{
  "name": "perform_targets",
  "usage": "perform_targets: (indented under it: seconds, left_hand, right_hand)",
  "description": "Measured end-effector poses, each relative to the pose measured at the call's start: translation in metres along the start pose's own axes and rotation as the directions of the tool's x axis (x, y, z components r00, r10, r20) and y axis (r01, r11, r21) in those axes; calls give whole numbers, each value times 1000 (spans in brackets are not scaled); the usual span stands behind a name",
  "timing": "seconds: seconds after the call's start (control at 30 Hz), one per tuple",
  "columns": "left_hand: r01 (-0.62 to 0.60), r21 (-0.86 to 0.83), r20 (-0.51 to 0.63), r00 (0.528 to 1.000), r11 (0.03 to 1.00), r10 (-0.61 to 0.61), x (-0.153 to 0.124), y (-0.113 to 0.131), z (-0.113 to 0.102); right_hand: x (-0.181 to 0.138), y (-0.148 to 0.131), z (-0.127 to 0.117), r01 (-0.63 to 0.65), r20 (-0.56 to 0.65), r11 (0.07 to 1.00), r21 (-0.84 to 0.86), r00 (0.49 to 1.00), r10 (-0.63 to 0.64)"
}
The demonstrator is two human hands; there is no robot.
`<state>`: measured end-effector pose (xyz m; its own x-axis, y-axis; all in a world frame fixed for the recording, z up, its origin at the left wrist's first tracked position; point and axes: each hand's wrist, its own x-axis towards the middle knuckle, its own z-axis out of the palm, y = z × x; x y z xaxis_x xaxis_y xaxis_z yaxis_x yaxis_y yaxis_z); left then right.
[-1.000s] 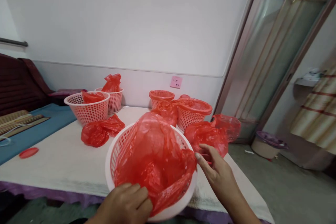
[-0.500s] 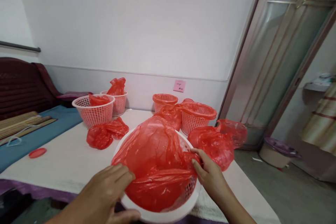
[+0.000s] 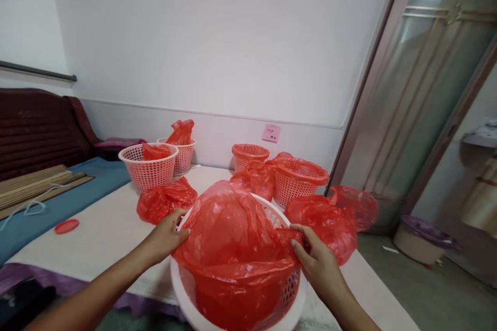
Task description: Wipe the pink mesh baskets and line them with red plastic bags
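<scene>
A white perforated basket (image 3: 289, 297) tilts toward me at the table's near edge, with a red plastic bag (image 3: 236, 248) puffed up inside it and folded over the front rim. My left hand (image 3: 165, 238) pinches the bag's edge at the basket's left rim. My right hand (image 3: 316, 261) grips the bag's edge at the right rim, fingers closed on the plastic.
Two pink baskets (image 3: 149, 170) with red bags stand at the back left, two bag-lined ones (image 3: 298, 178) at the back right. Loose red bags (image 3: 165, 201) lie on the white-covered table (image 3: 101, 232), more (image 3: 330, 222) at its right edge. A red lid (image 3: 67, 226) lies left. A sliding door (image 3: 411, 98) is right.
My left hand moved from the basket's front rim up to its left rim and took the bag's edge. The bag now hangs over the front rim. My view shifted left.
</scene>
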<state>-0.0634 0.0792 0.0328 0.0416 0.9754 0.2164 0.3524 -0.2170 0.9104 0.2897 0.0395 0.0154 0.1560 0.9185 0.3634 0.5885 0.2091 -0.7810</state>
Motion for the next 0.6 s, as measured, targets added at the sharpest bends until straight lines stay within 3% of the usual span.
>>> perform_targets:
  seconds: [0.2, 0.43, 0.6]
  left_hand:
    - [-35, -114, -58, 998, 993, 28, 22, -12, -8]
    - [23, -126, -54, 998, 992, -30, 55, -31, -10]
    - [71, -154, -65, 995, 986, -82, 75, -30, -3]
  right_hand:
    - [20, -11, 19, -10, -34, 987, 163, 999, 15]
    - [40, -5, 44, 17, -151, 988, 156, 989, 7]
    - [61, -1, 54, 31, -170, 980, 198, 985, 4]
